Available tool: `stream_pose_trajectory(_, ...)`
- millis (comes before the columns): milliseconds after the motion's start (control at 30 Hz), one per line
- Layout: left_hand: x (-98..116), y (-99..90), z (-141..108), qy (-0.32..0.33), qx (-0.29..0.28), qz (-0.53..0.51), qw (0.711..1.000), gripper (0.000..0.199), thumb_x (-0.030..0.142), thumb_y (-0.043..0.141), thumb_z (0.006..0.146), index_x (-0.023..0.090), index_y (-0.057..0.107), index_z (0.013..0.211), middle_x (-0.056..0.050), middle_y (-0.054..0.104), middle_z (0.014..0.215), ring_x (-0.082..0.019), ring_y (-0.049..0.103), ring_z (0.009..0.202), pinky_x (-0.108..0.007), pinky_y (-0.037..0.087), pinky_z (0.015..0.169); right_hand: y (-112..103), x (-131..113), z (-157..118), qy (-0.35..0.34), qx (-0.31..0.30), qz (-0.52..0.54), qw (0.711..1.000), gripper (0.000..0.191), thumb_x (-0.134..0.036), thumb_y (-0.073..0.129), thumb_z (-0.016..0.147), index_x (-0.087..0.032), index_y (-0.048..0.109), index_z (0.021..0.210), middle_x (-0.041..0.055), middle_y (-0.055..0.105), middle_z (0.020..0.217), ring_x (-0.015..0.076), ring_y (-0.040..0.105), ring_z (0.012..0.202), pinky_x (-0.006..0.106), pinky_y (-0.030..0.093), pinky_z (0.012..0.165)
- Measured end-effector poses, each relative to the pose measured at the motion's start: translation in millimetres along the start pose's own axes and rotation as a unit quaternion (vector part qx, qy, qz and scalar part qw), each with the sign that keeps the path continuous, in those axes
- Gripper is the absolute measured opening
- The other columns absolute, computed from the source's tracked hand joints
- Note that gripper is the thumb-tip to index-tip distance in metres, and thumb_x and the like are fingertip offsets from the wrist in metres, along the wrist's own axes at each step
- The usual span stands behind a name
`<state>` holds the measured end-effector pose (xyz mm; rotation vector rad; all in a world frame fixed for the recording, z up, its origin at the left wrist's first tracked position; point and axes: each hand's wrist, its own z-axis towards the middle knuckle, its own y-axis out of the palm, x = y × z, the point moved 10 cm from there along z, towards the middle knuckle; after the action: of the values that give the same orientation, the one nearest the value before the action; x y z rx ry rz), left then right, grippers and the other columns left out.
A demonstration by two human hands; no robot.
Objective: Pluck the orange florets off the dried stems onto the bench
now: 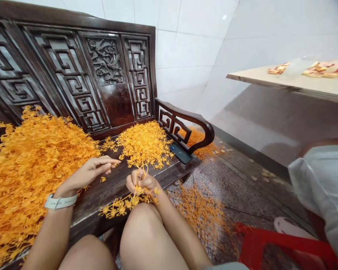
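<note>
My right hand (143, 182) is closed around a strand of orange plastic flower pieces (118, 207). A thin loop of the strand rises above the fingers, and its flowered length hangs beside my knee. Over the dark wooden bench seat (97, 191), my left hand (100, 167) has its thumb and fingers pressed together. What sits at its fingertips, if anything, is too small to make out. A large heap of orange strands (45, 161) lies left of that hand. Ahead of both hands is a smaller pile of loose orange pieces (145, 142). One loose piece (103, 179) rests on the seat.
A phone (181, 153) lies by the bench's armrest (205, 131). Orange bits (201, 210) litter the floor at right, near a red stool (284, 240). A pale wooden tabletop (298, 83) juts in at upper right, above a grey-white bag (321, 180).
</note>
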<state>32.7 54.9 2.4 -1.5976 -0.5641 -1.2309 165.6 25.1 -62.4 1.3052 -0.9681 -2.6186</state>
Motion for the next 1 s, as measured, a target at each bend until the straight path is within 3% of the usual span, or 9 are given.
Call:
stream_pose_trajectory(200,45.4,30.6,20.9,0.014,-0.289,0.102,0.952,0.03,0.049,0.078,0.089,0.027,0.086,0.107,-0.008,0.078,0.09,-0.022,0.071,0.077,-0.029,0.055,0.067,-13.2,25.8,-15.3,0.038,-0.049,-0.002,0.998,0.04,-0.047,0.096,0.065,-0.017,0.069,0.07,0.0044,0.068,0.067,0.0164,0.065,0.06,0.028,0.051,0.056)
stream_pose_trajectory(267,56.0,4.4,61.5,0.029,-0.193,0.088,0.977,0.037,0.057,0.075,0.09,0.024,0.086,0.103,-0.011,0.079,0.092,-0.024,0.072,0.08,-0.034,0.059,0.073,-14.1,30.5,-15.5,0.053,-0.038,-0.005,0.998,0.042,-0.047,0.097,0.063,-0.017,0.068,0.069,0.0045,0.067,0.066,0.0161,0.064,0.06,0.027,0.051,0.055)
stream_pose_trajectory(367,60.5,-68.7,102.1,0.041,0.139,0.057,0.988,0.068,0.072,0.054,0.097,0.022,0.074,0.137,-0.018,0.07,0.14,-0.033,0.066,0.128,-0.05,0.052,0.11,-16.8,21.1,-12.4,0.023,0.013,0.028,0.999,0.042,-0.045,0.097,0.064,-0.018,0.065,0.068,0.0006,0.063,0.063,0.013,0.059,0.054,0.023,0.045,0.048)
stream_pose_trajectory(433,54.3,-76.6,101.7,0.033,0.219,0.089,0.971,0.089,0.078,0.05,0.095,0.018,0.052,0.161,-0.02,0.049,0.165,-0.036,0.051,0.147,-0.053,0.038,0.124,-23.7,9.8,-9.3,-0.007,0.08,0.068,0.994,0.042,-0.042,0.098,0.064,-0.018,0.065,0.071,-0.0016,0.062,0.065,0.0107,0.056,0.053,0.02,0.041,0.045)
stream_pose_trajectory(500,44.6,-55.0,90.6,0.028,0.214,0.101,0.971,0.1,0.082,0.047,0.094,0.013,0.043,0.166,-0.023,0.05,0.163,-0.038,0.057,0.141,-0.055,0.042,0.121,-38.6,0.7,-8.2,-0.024,0.19,0.091,0.977,0.041,-0.038,0.1,0.063,-0.018,0.067,0.078,-0.0021,0.065,0.071,0.0089,0.059,0.058,0.018,0.044,0.049)
stream_pose_trajectory(567,31.9,-19.7,72.0,0.024,0.185,0.073,0.98,0.092,0.083,0.041,0.095,0.012,0.063,0.151,-0.023,0.072,0.135,-0.036,0.072,0.113,-0.052,0.056,0.102,-56.9,-8.3,-12.3,-0.042,0.32,0.088,0.942,0.041,-0.033,0.101,0.064,-0.018,0.07,0.087,-0.0017,0.07,0.08,0.0079,0.063,0.066,0.017,0.05,0.057)
stream_pose_trajectory(700,28.5,41.1,40.4,0.069,0.142,0.09,0.983,0.058,0.062,0.069,0.093,0.019,0.076,0.132,-0.014,0.078,0.119,-0.027,0.074,0.094,-0.037,0.059,0.08,-73.1,-29.2,-20.8,-0.106,0.47,0.043,0.875,0.04,-0.031,0.101,0.062,-0.017,0.073,0.088,0.0,0.074,0.088,0.0094,0.069,0.075,0.021,0.059,0.071)
stream_pose_trajectory(833,29.7,38.7,35.5,0.079,0.2,0.019,0.976,0.051,0.049,0.082,0.085,0.017,0.078,0.124,-0.011,0.08,0.099,-0.022,0.072,0.08,-0.032,0.057,0.073,-71.6,-36.8,-23.3,-0.129,0.517,0.006,0.846,0.038,-0.031,0.1,0.064,-0.017,0.07,0.084,-0.0003,0.074,0.083,0.0105,0.069,0.072,0.021,0.059,0.066)
stream_pose_trajectory(1000,21.8,17.6,35.1,0.077,0.269,-0.102,0.955,0.04,0.049,0.081,0.087,0.014,0.079,0.105,-0.009,0.078,0.087,-0.019,0.07,0.075,-0.03,0.059,0.071,-57.6,-44.4,-17.2,-0.137,0.508,-0.034,0.85,0.036,-0.034,0.097,0.068,-0.019,0.067,0.083,-0.0028,0.068,0.076,0.0086,0.062,0.065,0.019,0.053,0.055)
